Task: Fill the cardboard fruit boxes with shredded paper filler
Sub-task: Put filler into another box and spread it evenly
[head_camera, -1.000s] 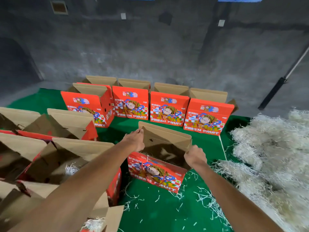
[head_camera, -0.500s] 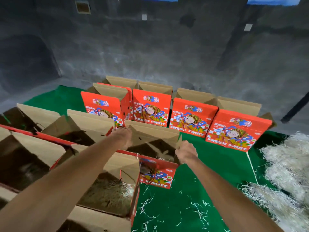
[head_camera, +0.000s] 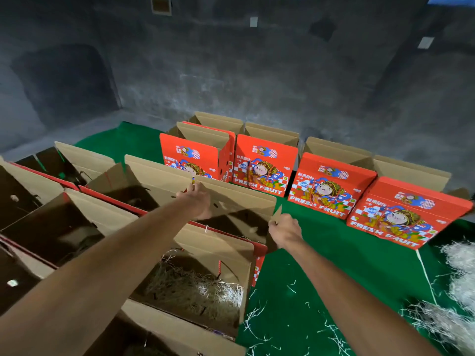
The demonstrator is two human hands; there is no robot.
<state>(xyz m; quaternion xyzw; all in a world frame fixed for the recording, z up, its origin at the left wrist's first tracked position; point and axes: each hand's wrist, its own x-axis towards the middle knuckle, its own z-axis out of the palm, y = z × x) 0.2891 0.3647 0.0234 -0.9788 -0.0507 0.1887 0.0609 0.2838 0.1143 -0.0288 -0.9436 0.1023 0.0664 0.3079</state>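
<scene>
Held box: I had an open cardboard fruit box [head_camera: 239,201] between my two hands; plain brown corrugated flaps stood up, the outer face was glossy red, and the inside lay in shadow with what looked like a few pale strands at the bottom
Left hand: my left hand [head_camera: 199,202] gripped the box's far left corner, fingers curled over the flap edge
Right hand: my right hand [head_camera: 284,231] pinched the small side flap at the box's right edge, fingers closed round the card
Where it sat: the box stood on the green cloth [head_camera: 321,265], just behind a filled box [head_camera: 205,283] and beside the open boxes on my left
Filled box: it held a loose tangle of shredded paper filler [head_camera: 195,291], thin crinkled strips, pale at the right and straw-coloured in shade
Back row: four red printed boxes [head_camera: 326,186] stood upright side by side, each with a cartoon figure and "FRESH FRUIT" lettering
Loose filler: a fluffy white heap of shreds [head_camera: 457,291] lay at the right edge, with stray strips scattered over the cloth near me
Backdrop: I saw a rough grey wall [head_camera: 231,73], mottled and dull
</scene>
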